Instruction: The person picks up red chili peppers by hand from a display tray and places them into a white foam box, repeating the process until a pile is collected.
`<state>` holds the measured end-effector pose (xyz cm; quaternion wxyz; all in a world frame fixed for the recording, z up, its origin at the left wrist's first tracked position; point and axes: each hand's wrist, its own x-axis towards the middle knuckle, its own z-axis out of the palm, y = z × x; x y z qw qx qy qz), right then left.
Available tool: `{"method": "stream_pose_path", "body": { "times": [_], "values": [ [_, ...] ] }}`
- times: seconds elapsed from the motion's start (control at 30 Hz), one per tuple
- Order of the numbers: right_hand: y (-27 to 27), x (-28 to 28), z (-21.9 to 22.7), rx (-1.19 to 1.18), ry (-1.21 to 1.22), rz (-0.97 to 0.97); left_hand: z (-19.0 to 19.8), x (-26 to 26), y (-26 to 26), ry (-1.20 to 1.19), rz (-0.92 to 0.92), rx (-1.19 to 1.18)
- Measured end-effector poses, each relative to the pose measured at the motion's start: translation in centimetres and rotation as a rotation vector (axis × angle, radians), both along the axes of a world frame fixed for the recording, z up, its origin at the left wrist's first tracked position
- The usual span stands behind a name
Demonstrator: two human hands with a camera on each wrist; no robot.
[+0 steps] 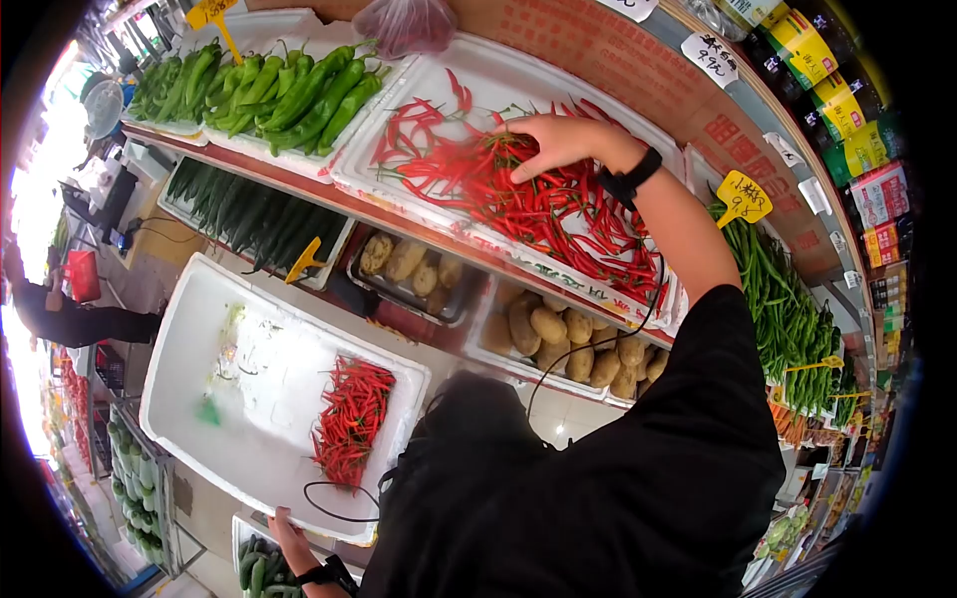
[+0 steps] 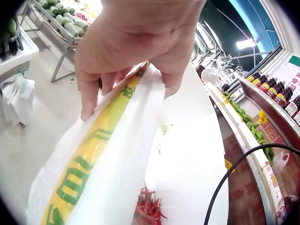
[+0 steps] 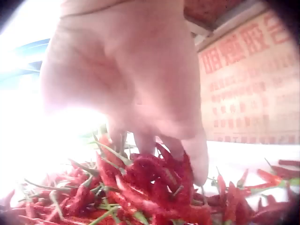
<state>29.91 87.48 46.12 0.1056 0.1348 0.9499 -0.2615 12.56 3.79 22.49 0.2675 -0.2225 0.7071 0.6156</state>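
My right hand [image 1: 563, 145] is over the pile of red chilies [image 1: 598, 234] in the white foam tray on the shelf. In the right wrist view the hand [image 3: 140, 84] has its fingers pointing down among the chilies [image 3: 145, 192], and the fingertips are partly hidden. My left hand [image 1: 289, 538] grips the near rim of a white foam box [image 1: 249, 424], its thumb inside the wall and its fingers outside, as the left wrist view of the hand [image 2: 136, 51] shows. A smaller heap of red chilies [image 1: 354, 419] lies at one end of that box.
Green peppers [image 1: 299, 95] lie on the shelf to the left, thin green chilies [image 1: 783, 299] to the right. Below are cucumbers [image 1: 254, 214] and potatoes [image 1: 548, 324]. A black cable [image 1: 578, 349] hangs by the shelf edge. Another person [image 1: 85, 319] stands at far left.
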Motion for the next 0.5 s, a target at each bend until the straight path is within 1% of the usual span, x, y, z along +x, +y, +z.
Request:
{"method": "stream_pose_path", "body": {
  "times": [0.03, 0.07, 0.13, 0.17, 0.2, 0.23, 0.3, 0.33, 0.37, 0.43, 0.5],
  "values": [
    [-1.1, 0.6, 0.2, 0.085, 0.025, 0.021, -0.3, -0.4, -0.6, -0.026, -0.014, -0.033],
    [-1.8, 1.3, -0.3, 0.179, 0.097, 0.057, -0.2, -0.5, -0.4, -0.004, 0.01, -0.028],
    [-5.0, 2.3, -0.1, 0.333, 0.164, 0.039, -0.1, -0.5, 0.7, 0.04, 0.057, -0.013],
    [-6.4, 2.9, -0.4, 0.401, 0.196, 0.021, -0.7, -0.8, -0.1, 0.034, 0.034, -0.026],
    [-7.3, 3.4, -0.4, 0.541, 0.218, 0.052, -1.7, -1.3, -1.0, 0.029, 0.012, -0.039],
    [-8.0, 3.6, -0.1, 0.486, 0.254, -0.003, -2.6, -1.6, -1.9, 0.025, -0.01, -0.051],
    [-9.4, 3.6, 1.8, 0.373, 0.329, -0.112, -2.2, -1.5, -1.5, 0.034, 0.017, -0.06],
    [-10.2, 3.3, 4.2, 0.28, 0.277, -0.351, -2.1, -1.4, -1.2, 0.038, 0.033, -0.063],
    [-8.7, 3.3, 3.8, 0.298, 0.301, -0.377, -2.2, -1.3, -1.3, 0.028, 0.037, -0.067],
    [-1.9, 3.3, 1.1, 0.334, 0.352, -0.432, -2.3, -1.5, -1.5, 0.012, 0.039, -0.077],
    [3.9, 2.7, -3.4, 0.138, 0.293, -0.51, -1.9, -1.7, -1.3, 0.005, 0.018, -0.032]
  ]
}}
